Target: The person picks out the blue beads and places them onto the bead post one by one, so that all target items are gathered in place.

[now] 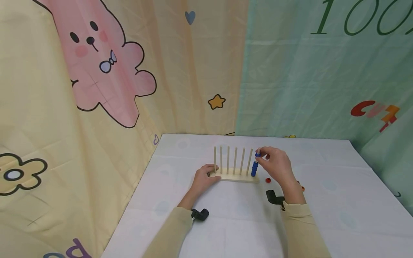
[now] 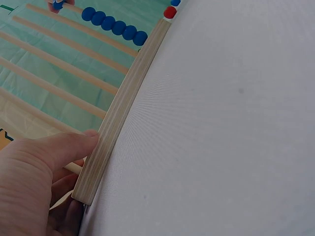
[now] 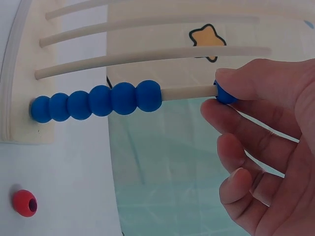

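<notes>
A wooden peg rack (image 1: 238,178) with several upright pegs stands on the table. My left hand (image 1: 202,179) grips the left end of its base, thumb on the front edge and fingers behind. My right hand (image 1: 279,165) pinches a blue bead (image 3: 226,95) between thumb and index finger at the top of the rightmost peg (image 3: 189,93). Lower on that peg, several blue beads (image 3: 100,101) are stacked down to the base, with bare peg between them and the held bead. The other pegs carry no beads.
A red bead (image 1: 268,180) lies on the white table (image 1: 238,222) just right of the rack. An orange bead (image 1: 303,189) shows partly behind the right wrist. Printed curtains (image 1: 200,64) hang behind the table.
</notes>
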`<state>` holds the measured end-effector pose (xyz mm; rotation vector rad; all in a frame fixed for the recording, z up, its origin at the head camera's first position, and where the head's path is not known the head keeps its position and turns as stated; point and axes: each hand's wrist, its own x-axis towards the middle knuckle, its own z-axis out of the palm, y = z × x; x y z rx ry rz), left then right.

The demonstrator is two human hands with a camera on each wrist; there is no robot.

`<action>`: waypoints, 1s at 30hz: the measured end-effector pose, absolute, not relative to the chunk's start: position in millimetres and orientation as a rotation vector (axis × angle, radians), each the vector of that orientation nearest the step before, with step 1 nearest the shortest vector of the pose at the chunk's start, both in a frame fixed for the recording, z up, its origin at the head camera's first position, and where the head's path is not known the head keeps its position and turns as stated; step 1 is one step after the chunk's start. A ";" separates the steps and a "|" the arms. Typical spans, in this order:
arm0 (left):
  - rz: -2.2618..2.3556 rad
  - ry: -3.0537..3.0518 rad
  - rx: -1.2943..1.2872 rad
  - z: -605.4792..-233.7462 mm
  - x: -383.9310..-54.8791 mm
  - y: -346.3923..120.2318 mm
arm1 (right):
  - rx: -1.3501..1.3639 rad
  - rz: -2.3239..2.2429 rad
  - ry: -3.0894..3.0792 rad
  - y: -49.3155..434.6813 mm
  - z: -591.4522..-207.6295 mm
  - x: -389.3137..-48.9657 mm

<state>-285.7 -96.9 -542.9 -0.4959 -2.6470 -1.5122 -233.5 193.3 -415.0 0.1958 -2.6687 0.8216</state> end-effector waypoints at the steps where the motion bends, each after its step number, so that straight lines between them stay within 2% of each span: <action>1: -1.506 -2.652 -0.492 -543.2 -286.0 -96.7 | 0.193 0.824 -2.672 193.3 -415.5 -233.4; 30: -1.498 -2.652 -0.465 -543.9 -284.3 -95.6 | 0.189 0.828 -2.729 194.5 -434.8 -235.8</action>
